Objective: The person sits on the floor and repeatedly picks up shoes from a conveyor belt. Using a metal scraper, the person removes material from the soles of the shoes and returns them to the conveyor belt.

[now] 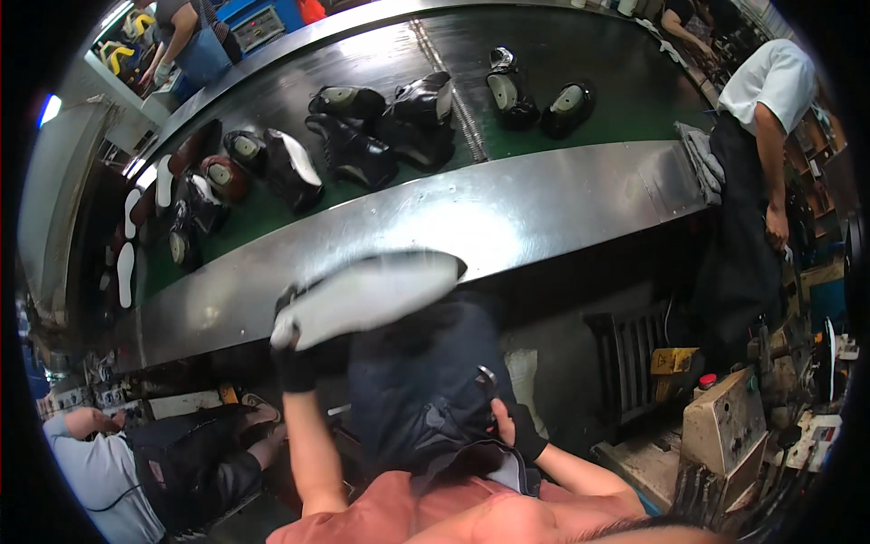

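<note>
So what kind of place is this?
Probably a shoe factory or workshop. Lots of shoes lie on a long green belt, the person's left hand holds a pale-soled shoe, and there's a grimy beige machine on the right.

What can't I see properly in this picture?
All in the head view:
The white-soled shoe: blurred, and its sole hides most of the upper.
The left hand's fingers: blurred and dark, so their exact grip on the shoe is unclear.
The small shiny metal piece near the right hand: too small and blurred to name.
The co-worker in a blue apron: head cut off by the top edge.
</note>
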### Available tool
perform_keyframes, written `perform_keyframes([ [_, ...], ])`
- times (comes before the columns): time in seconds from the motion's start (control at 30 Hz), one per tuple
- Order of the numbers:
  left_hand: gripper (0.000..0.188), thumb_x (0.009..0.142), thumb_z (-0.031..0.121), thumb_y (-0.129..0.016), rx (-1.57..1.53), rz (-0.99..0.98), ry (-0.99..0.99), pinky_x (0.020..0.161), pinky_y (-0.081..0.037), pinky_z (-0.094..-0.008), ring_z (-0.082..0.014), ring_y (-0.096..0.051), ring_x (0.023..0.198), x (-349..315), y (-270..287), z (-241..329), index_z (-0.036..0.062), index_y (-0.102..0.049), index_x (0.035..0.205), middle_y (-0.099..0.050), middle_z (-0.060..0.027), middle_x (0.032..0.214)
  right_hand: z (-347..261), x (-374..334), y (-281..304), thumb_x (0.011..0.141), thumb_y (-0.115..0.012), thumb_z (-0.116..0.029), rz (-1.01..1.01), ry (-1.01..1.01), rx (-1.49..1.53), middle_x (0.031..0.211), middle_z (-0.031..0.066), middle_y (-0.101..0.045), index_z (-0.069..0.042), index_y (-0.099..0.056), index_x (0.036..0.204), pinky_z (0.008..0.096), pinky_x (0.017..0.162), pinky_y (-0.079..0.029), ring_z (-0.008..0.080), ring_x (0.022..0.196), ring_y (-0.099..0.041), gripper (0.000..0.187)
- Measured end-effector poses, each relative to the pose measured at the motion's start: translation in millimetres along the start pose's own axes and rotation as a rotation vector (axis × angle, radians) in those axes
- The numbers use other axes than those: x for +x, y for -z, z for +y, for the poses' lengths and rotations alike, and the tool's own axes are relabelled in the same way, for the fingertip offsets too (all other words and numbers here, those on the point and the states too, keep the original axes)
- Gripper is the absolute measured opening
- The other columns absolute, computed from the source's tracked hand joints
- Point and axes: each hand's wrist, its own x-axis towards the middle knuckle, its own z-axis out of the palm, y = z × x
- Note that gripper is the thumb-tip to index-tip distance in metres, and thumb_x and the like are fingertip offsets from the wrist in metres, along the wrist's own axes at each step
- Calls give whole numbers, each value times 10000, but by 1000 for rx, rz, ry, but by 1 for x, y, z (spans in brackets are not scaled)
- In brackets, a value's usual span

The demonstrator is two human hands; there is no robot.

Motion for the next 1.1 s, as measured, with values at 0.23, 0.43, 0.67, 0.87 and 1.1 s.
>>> perform_keyframes([
  [0.23, 358, 699, 105, -735, 925, -180, -70, 1042, -374, -442, -333, -511, 1212, -108, 17, 13, 20, -672, 1041, -556, -157, 1243, -46, -14, -30, 996, -392, -476, 26, 62, -68, 625, 72, -599, -9, -583, 782, 291, 575, -479, 143, 576, -600, 548],
  [0.43, 135, 812, 141, -672, 923, -245, -215, 915, -453, -370, -254, -630, 910, -54, -4, -37, 24, -694, 875, -671, -117, 905, -111, -43, -57, 1013, -397, -421, -297, 50, -102, 851, 54, -639, -13, -611, 947, 263, 714, -488, 109, 767, -592, 465],
  [0.67, 723, 987, 579, -249, 449, -208, 132, 898, -444, -344, -213, -602, 947, -41, 6, -67, 4, -684, 936, -673, -82, 938, -81, -5, -109, 1041, -321, -392, -350, 190, 111, 1042, 47, -602, 0, -556, 1190, 274, 848, -432, 133, 927, -543, 481],
  [0.87, 767, 971, 602, -187, 707, -360, -107, 992, -370, -396, -246, -589, 993, -49, -25, -50, 27, -693, 916, -677, -88, 931, -124, -13, -99, 1041, -301, -377, -541, -73, 468, 1165, 165, -578, 43, -394, 1344, 394, 1026, -425, 301, 1151, -570, 526],
  [1.1, 510, 981, 438, -353, 644, -273, -111, 1025, -341, -414, -249, -592, 962, -58, -24, -60, 53, -673, 885, -665, -79, 907, -161, -18, -80, 1021, -398, -355, -381, -98, -70, 813, 82, -602, -19, -584, 953, 328, 665, -512, 208, 733, -645, 389],
])
